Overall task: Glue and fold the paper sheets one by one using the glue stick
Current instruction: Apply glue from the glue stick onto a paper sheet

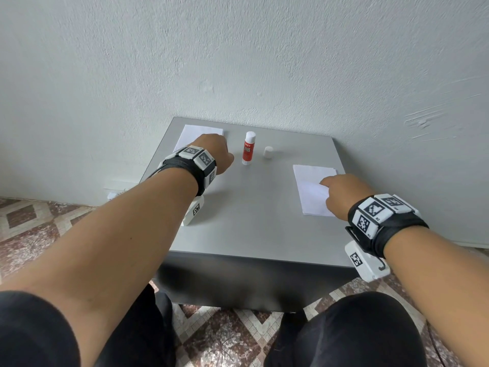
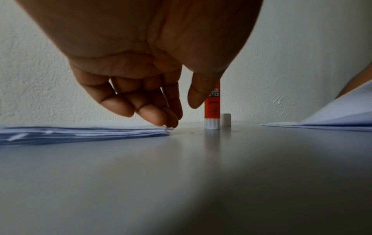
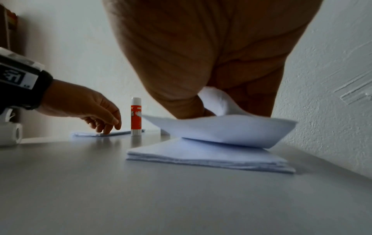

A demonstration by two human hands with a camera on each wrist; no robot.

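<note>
On the grey table (image 1: 246, 207), in the head view, the glue stick (image 1: 248, 148) stands upright near the far edge, with its white cap (image 1: 268, 152) standing apart just to its right. A left stack of paper (image 1: 201, 132) lies at the far left corner; the left hand (image 1: 214, 152) is over it, fingers pointing down and hidden from this camera. A right stack of paper (image 1: 312, 192) lies near the right edge; the right hand (image 1: 344, 194) rests over its near right part, fingertips on the paper.

In the left wrist view, the left hand (image 2: 151, 71) hangs above the near corner of the left stack (image 2: 80, 132). Its fingers (image 2: 153, 116) are loosely bent and bunched together, the tips touching the stack's corner; the thumb (image 2: 199, 95) stands apart from them and holds nothing. The glue stick (image 2: 212, 114) stands just behind the thumb, the cap (image 2: 226, 120) beside it, both on the table (image 2: 201, 174).

In the right wrist view, the right hand (image 3: 211, 55) pinches the top sheet (image 3: 221, 128) at its far edge and holds it lifted and curved above the right stack (image 3: 201, 155). The sheet's right side remains down on the stack. The left hand (image 3: 94, 109), the left stack (image 3: 100, 134) and the glue stick (image 3: 136, 116) appear at the left, further back.
</note>
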